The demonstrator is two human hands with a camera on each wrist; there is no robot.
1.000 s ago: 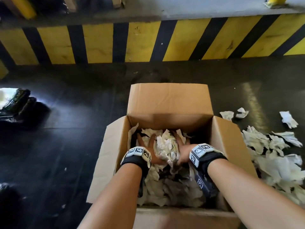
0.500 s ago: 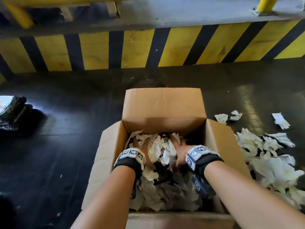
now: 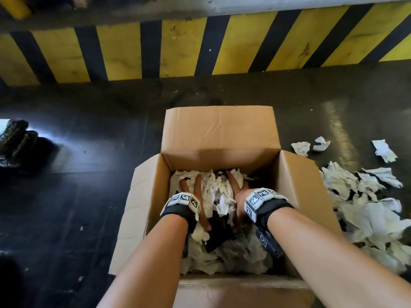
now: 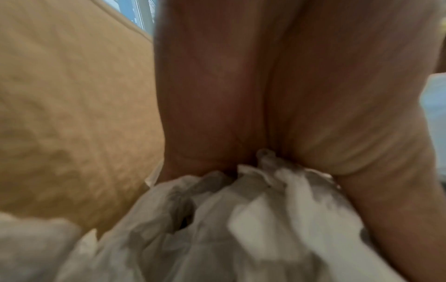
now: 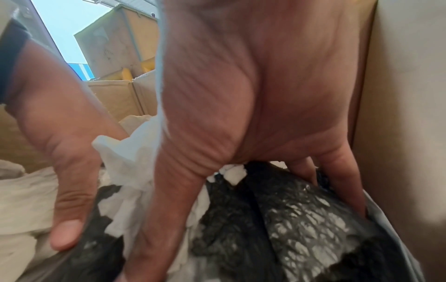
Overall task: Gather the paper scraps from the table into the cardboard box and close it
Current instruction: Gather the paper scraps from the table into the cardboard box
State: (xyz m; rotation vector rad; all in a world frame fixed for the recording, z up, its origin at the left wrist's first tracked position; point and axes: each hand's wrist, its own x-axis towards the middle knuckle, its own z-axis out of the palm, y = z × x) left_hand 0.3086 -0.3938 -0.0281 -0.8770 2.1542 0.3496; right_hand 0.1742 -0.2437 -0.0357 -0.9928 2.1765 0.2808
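An open cardboard box (image 3: pixel 219 134) stands on the dark table with its flaps out. Crumpled white paper scraps (image 3: pixel 216 192) and some black crinkled material (image 3: pixel 219 235) fill it. Both hands are inside the box. My left hand (image 3: pixel 195 192) lies with spread fingers on the scraps, its thumb pointing back toward me. My right hand (image 3: pixel 238 192) presses the pile beside it, fingers reaching into the paper. In the right wrist view, the right hand (image 5: pixel 241 114) spreads over the black material (image 5: pixel 289 219), with the left hand (image 5: pixel 60 152) alongside. A heap of loose scraps (image 3: pixel 367 207) lies right of the box.
A yellow-and-black striped barrier (image 3: pixel 200 47) runs along the far side of the table. A dark shiny object (image 3: pixel 15 141) sits at the left edge. A few single scraps (image 3: pixel 300 147) lie behind the heap at the right.
The wad of paper held between both hands a second ago now lies in the box. The hands have spread apart and sunk lower onto the pile.
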